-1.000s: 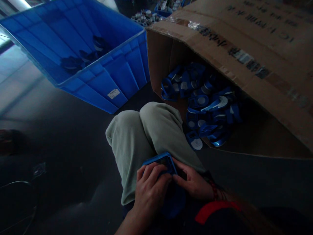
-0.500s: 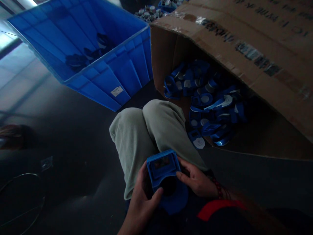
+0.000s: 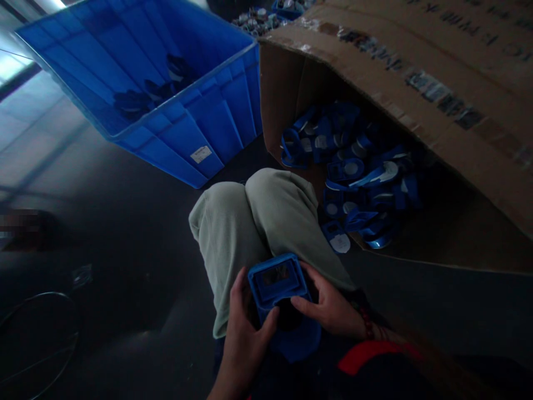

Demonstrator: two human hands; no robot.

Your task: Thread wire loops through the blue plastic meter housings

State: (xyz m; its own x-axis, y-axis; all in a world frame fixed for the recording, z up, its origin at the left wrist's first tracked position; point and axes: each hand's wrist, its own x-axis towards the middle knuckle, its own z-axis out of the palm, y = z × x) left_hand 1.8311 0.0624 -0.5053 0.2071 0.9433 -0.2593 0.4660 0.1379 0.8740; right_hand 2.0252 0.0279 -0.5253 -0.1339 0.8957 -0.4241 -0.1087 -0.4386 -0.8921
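Ahead and left of the grip stands a blue bin with dark pieces inside. The left hand clasps one side of a blue housing, held above the lap; the right hand clasps the other. Ahead and right, a carton holds blue parts.

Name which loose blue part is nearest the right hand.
The blue part with the pale rounded end, at the near edge of the carton, beside the trouser leg. The rest of the pile lies farther from the right hand.
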